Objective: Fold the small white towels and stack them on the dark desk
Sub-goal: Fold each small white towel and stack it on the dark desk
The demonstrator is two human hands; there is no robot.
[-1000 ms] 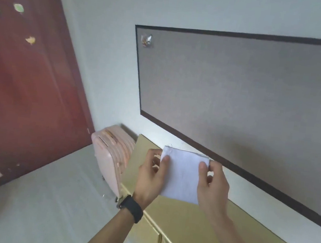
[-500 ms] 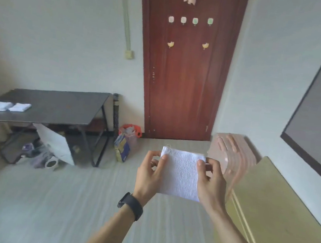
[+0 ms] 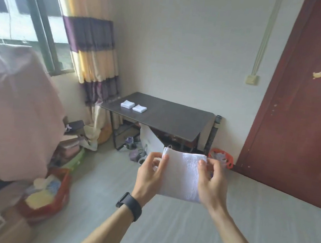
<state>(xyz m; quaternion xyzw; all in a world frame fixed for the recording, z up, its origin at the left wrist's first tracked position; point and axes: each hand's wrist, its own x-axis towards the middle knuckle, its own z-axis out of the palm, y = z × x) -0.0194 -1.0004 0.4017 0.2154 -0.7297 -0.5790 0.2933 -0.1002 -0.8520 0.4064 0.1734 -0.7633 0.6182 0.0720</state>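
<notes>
I hold a small white towel (image 3: 182, 175) up in front of me, hanging flat. My left hand (image 3: 150, 175) pinches its upper left corner and my right hand (image 3: 211, 183) pinches its upper right corner. Across the room stands the dark desk (image 3: 175, 121) against the wall. Two folded white towels (image 3: 127, 104) (image 3: 139, 108) lie side by side on the desk's left part.
A red-brown door (image 3: 305, 119) is at the right. A striped curtain (image 3: 92, 42) and window are at the left, with a pink cover (image 3: 12, 103) near me. Bags and clutter (image 3: 45, 194) line the left floor and sit under the desk. An orange basket (image 3: 221, 158) is by the door.
The view has swung left, from the board and cabinet past the door to the desk. The desk is now ahead. Both hands keep the same hold on the towel.
</notes>
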